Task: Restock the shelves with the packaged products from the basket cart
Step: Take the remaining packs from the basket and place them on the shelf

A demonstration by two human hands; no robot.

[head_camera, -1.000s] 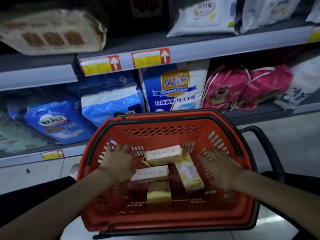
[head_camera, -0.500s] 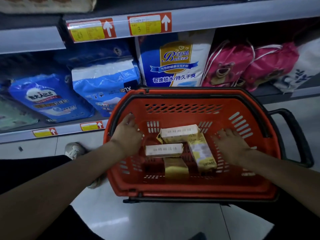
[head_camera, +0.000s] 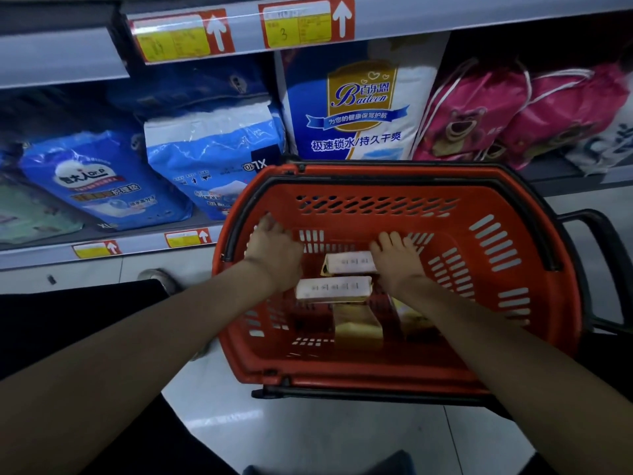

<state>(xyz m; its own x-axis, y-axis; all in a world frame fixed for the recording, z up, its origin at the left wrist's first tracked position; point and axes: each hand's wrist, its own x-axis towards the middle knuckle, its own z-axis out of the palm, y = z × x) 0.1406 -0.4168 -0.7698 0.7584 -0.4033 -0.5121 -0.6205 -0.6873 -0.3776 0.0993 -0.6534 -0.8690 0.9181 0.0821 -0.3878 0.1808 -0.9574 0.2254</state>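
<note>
An orange basket cart (head_camera: 376, 204) stands in front of the low shelf. Several small packs lie on its floor: a far white pack (head_camera: 347, 262), a near white pack (head_camera: 334, 289), a gold pack (head_camera: 358, 326) and a yellow one (head_camera: 412, 317) partly under my right forearm. My left hand (head_camera: 274, 253) lies inside the basket to the left of the white packs, fingers stretched toward the left wall, holding nothing. My right hand (head_camera: 397, 262) hovers with spread fingers over the right end of the far white pack, perhaps touching it.
The low shelf (head_camera: 144, 250) behind the basket holds blue diaper bags (head_camera: 102, 180), a tall blue-and-white Baileen bag (head_camera: 359, 108) and pink bear bags (head_camera: 479, 121). Price tags (head_camera: 301, 25) line the upper shelf edge. A black cart handle (head_camera: 603, 234) juts right. A shoe (head_camera: 161, 279) stands left.
My right hand has slid left from beside the packs to over the far white pack's right end. My left hand has stayed left of the packs. The view has dropped closer to the basket.
</note>
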